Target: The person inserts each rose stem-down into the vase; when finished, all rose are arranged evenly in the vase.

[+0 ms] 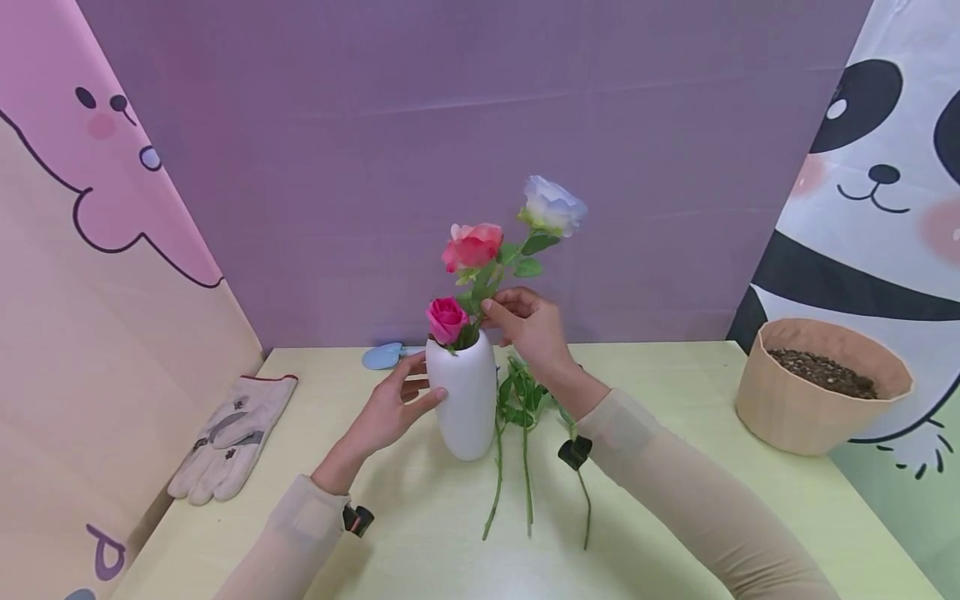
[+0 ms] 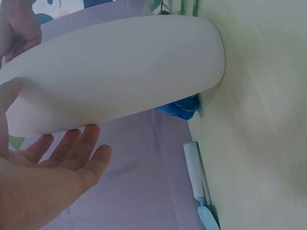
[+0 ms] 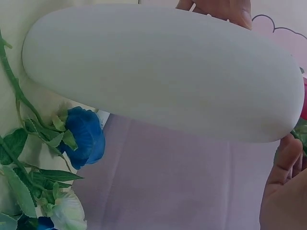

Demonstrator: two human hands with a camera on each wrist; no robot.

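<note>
A white vase stands upright on the table with a magenta rose at its mouth. Above that rise a coral-pink flower and a pale blue-white flower. My left hand holds the vase from the left, thumb on its front and fingers along its side. Just over the rim, my right hand pinches a green flower stem between thumb and fingers. The stem's lower end is hidden inside the vase. In the right wrist view that hand is beside the vase's mouth.
Several cut stems lie right of the vase, one with a blue flower. A light-blue trowel lies behind it. Work gloves rest at the left edge, and a paper-wrapped pot of soil stands at the right.
</note>
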